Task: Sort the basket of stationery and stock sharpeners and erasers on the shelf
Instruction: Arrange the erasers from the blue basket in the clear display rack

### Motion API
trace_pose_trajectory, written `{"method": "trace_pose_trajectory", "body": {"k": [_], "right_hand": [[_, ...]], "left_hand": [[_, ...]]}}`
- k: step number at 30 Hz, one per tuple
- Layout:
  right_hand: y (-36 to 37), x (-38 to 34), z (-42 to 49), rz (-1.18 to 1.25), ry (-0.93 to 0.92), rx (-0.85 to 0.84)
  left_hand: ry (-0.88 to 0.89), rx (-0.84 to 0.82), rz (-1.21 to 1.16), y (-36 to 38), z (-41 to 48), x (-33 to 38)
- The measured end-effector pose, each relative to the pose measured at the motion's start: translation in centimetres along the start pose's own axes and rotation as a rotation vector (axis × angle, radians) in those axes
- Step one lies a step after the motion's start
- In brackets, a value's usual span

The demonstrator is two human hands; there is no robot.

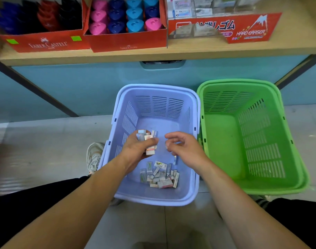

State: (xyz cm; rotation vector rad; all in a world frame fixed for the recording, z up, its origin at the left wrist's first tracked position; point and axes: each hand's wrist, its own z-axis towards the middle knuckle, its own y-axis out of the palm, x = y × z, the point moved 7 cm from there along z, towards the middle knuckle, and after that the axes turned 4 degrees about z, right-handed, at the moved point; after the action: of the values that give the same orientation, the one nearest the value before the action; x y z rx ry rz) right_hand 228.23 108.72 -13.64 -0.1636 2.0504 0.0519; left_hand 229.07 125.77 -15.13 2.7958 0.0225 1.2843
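many erasers (159,177) lie unsorted at six o'clock in the purple basket (153,200); left hand (137,150) grips a handful, right hand (184,146) loosely curled, contents unclear. sharpeners (124,17) look stocked at twelve o'clock.

The purple basket (124,119) is open on top and walled on four sides. Erasers (160,177) crowd its near floor; the far floor lies bare. The green basket (234,81) touches its right rim, also open-topped. Beyond and above, the shelf (153,54) holds tightly packed sharpener boxes (126,42), with a bare strip along its front.
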Motion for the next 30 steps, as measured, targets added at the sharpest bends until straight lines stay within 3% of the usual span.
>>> {"method": "trace_pose_trajectory", "body": {"k": [3,9,13,20,24,30], "right_hand": [[0.3,-1.2,-0.6,0.021,-0.039,-0.045],[-2.8,-6.4,-2.1,0.079,-0.178,0.098],[-5.8,-9.3,-3.0,0.150,-0.158,0.145],[-10.2,-16.0,-4.2,0.302,-0.212,0.133],[-12.9,-19.7,-3.8,0.210,-0.270,0.145],[-18.7,-23.9,-0.9,0.232,-0.334,0.327]], "left_hand": [[0.038,-0.102,-0.060,1.8,-0.8,2.1],[0.105,-0.227,-0.018,5.8,-2.6,7.2],[0.155,-0.296,0.030,8.8,-4.1,10.8],[0.291,-0.235,0.197,11.3,-6.0,18.7],[0.368,-0.234,0.243,11.4,-7.1,22.8],[0.411,-0.232,0.222,12.6,-6.1,27.0]]}}
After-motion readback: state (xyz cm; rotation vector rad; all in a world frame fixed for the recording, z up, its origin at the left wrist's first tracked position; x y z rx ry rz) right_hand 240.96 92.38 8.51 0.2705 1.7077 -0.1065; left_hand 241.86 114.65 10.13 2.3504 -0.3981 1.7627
